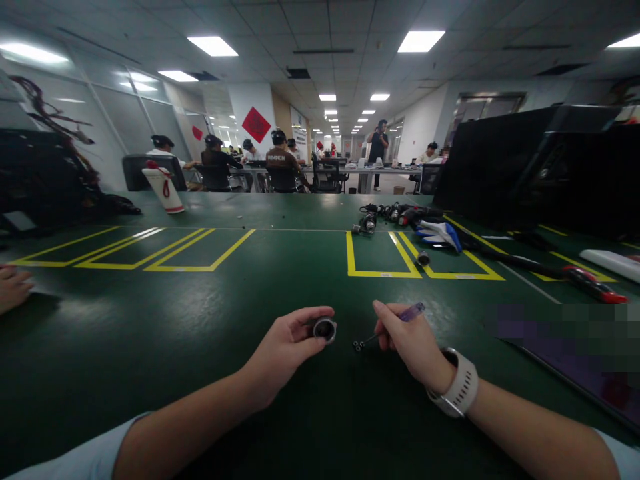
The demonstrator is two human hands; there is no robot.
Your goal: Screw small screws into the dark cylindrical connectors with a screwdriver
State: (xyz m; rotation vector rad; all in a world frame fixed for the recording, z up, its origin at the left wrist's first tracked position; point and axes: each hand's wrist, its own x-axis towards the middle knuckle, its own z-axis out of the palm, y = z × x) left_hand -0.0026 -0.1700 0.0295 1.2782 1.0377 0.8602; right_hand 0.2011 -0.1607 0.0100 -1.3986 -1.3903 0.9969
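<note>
**Left hand pinches a metal ring, right hand a slim tool**

From where I stand, the round metal ring sits right at the fingertips of the left hand, gripped between the thumb below and the fingers above, its dark hollow end turned toward the wearer. It is held out past the palm, on the side nearer the other hand, with a gap between the two.

The right hand is closed around the slim tool with the purple handle, thumb laid along it, its thin shaft slanting down and leftward. At the tip is a cluster of small dark pieces, just beside the ring; I can't tell whether they lie on the green table or cling to the tool. A pale watch strap wraps that wrist.

Farther off, a lone round part rests by the yellow tape, with a blue and white glove behind it and a heap of metal parts to the left. At the far left edge, another person's hand shows.
</note>
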